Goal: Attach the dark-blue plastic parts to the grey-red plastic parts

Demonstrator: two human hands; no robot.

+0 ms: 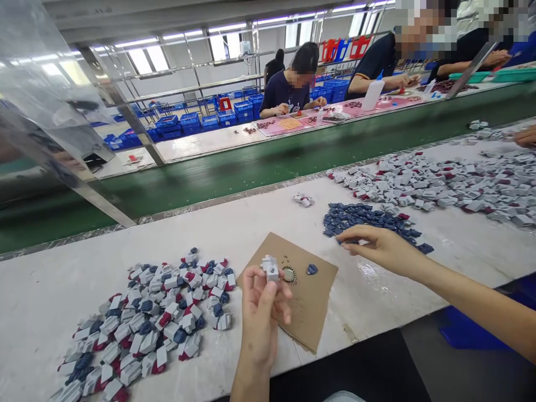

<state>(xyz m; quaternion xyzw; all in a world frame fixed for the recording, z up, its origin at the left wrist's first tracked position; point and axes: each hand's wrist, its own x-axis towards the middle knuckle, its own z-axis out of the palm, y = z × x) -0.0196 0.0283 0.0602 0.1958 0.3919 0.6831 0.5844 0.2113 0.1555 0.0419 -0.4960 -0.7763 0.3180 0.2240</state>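
Between its thumb and fingers my left hand holds a small light grey plastic part, above a brown cardboard sheet. On the cardboard lie a small round ring-like item, some tiny bits and one dark blue piece. My right hand reaches over the near edge of a pile of dark blue pieces; its thumb and fingertips are close together, and whatever they hold is too small to make out. A heap of grey, red and blue assembled parts spreads over the table at the left.
A large heap of grey and red parts covers the right of the white table. A few grey parts lie behind the cardboard. Beyond runs a green belt, with people working opposite. Another person's hand shows at the right edge.
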